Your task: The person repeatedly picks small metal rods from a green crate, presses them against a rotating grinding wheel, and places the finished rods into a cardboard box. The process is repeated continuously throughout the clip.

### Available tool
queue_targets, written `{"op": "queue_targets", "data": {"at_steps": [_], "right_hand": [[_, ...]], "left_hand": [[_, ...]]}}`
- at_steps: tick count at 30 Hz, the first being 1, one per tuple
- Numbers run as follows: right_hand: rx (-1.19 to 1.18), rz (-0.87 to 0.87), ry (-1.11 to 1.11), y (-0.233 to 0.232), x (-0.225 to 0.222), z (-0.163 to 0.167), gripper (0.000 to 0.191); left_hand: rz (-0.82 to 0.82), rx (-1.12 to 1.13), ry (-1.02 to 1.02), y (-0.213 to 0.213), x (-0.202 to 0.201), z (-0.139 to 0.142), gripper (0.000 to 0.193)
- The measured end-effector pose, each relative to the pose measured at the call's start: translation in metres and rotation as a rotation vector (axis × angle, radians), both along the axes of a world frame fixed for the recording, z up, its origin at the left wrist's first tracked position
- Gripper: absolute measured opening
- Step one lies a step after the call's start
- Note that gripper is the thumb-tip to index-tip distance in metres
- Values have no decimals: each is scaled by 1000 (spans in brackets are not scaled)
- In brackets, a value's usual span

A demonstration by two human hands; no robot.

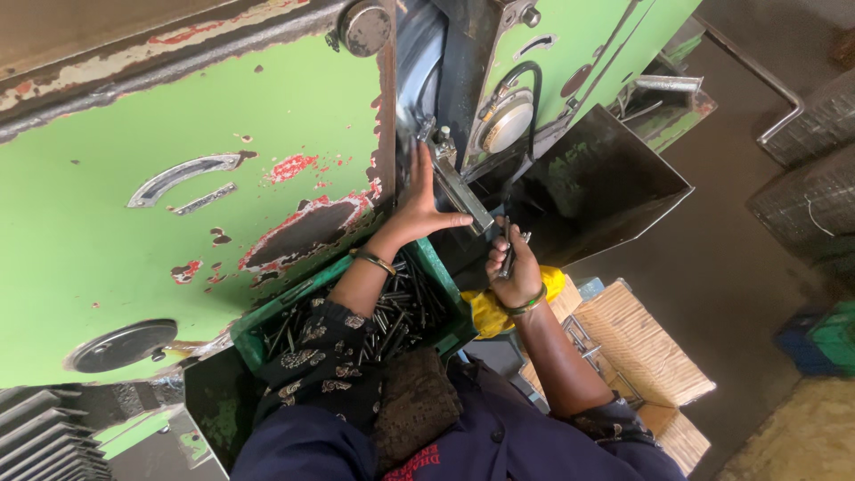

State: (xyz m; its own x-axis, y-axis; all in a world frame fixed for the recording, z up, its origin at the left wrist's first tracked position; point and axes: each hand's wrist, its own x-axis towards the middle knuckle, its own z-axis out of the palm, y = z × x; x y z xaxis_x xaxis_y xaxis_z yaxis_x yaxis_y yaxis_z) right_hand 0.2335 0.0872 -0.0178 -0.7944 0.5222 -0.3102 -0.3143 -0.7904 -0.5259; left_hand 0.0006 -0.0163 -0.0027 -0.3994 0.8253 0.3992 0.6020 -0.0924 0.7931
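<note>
Green crate (441, 267) of metal pins (396, 312) part-hidden; left hand (419, 209) fingers splayed on bracket (463, 191), right hand (515, 267) gripping rods (508, 249).

Metal bar (463, 191): grey, flat and narrow, mounted on the green machine just right of the frame's centre; it slants from upper left down to lower right, with a bolt at its upper end. The left hand's fingers press against it.
Pins in hand (509, 252): a few thin, dark metal rods, held roughly upright in the right fist, just below the bar's lower end.
Pins in crate (392, 312): many more dark rods, piled loosely in a green plastic crate at lower centre.
</note>
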Motion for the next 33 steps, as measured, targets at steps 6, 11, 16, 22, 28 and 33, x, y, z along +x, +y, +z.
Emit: {"op": "queue_targets", "data": {"at_steps": [6, 11, 16, 22, 28, 33], "right_hand": [[-11, 28, 53, 1, 1, -2, 29], [-14, 47, 97, 0, 1, 0, 28], [21, 106, 219, -9, 4, 16, 37], [219, 264, 381, -29, 13, 45, 56], [242, 323, 260, -34, 11, 58, 59], [294, 345, 325, -35, 13, 61, 60]], "left_hand": [[7, 2, -51, 3, -4, -13, 123], [11, 58, -61, 2, -2, -14, 101], [31, 113, -56, 1, 1, -13, 90], [97, 113, -68, 3, 2, -16, 89], [56, 31, 96, 6, -2, -14, 152], [5, -22, -17, 5, -1, -10, 159]]}}
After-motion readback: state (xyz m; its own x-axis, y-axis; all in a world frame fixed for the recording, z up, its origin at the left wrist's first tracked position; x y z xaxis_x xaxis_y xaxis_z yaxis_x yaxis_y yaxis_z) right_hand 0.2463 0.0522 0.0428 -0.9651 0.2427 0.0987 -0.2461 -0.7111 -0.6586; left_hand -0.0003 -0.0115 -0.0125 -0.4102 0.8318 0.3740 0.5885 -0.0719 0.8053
